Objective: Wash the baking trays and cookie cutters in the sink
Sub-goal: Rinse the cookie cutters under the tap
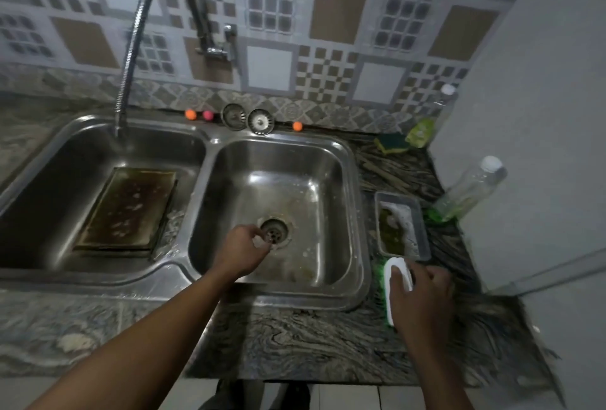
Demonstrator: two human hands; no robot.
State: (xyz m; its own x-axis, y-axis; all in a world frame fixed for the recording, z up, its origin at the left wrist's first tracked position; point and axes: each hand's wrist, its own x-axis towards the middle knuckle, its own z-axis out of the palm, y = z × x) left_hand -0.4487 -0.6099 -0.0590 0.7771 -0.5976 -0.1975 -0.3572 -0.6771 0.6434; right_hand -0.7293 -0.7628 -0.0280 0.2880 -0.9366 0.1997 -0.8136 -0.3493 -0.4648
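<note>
Near, 4 o'clock: right hand (423,291) wrapped round a white scrub brush (392,295) with green bristles, low over the counter. Centre: left arm stretched into the right basin, left hand (241,252) with fingers bunched at the drain (274,230); can't tell if it pinches anything. Probably clearing the drain before scrubbing. 9 o'clock: dirty baking tray (128,209) flat in the left basin. 3 o'clock: small tray (423,226) on the counter. Cutters not seen. Next: bring the brush to a tray.
</note>
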